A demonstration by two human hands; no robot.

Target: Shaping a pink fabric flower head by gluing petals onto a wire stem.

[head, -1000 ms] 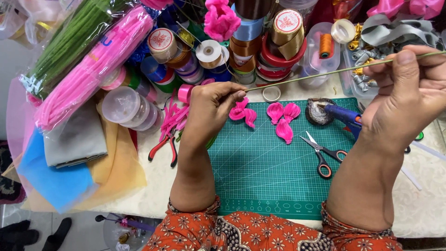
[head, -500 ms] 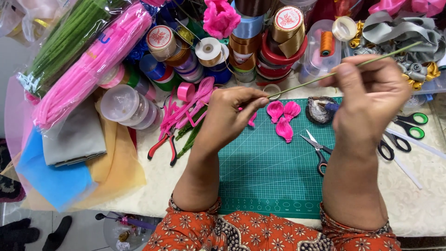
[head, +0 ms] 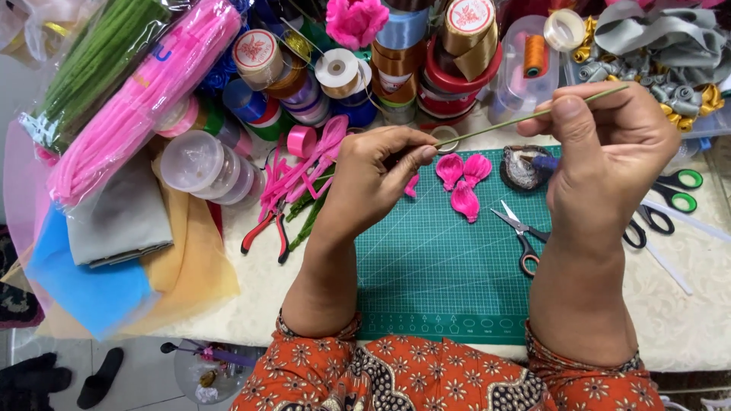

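Note:
My right hand (head: 609, 152) pinches a thin green wire stem (head: 518, 120) near its upper end, held above the green cutting mat (head: 442, 274). My left hand (head: 377, 179) grips the stem's lower end between thumb and fingers. Pink fabric petals (head: 463, 179) lie on the mat just below the stem, one partly hidden behind my left hand. Small scissors (head: 521, 236) lie on the mat near my right wrist.
Ribbon spools (head: 426, 53) and tape rolls crowd the back. A bag of pink stems (head: 145, 91) and green stems (head: 91, 61) lies at left, above folded cloth (head: 122, 221). Red-handled pliers (head: 266, 228), plastic tubs (head: 198, 164), and green-handled scissors (head: 670, 190) surround the mat.
My right hand has moved left and down with the stem. My left hand has come up off the petals and taken hold of the stem's lower end.

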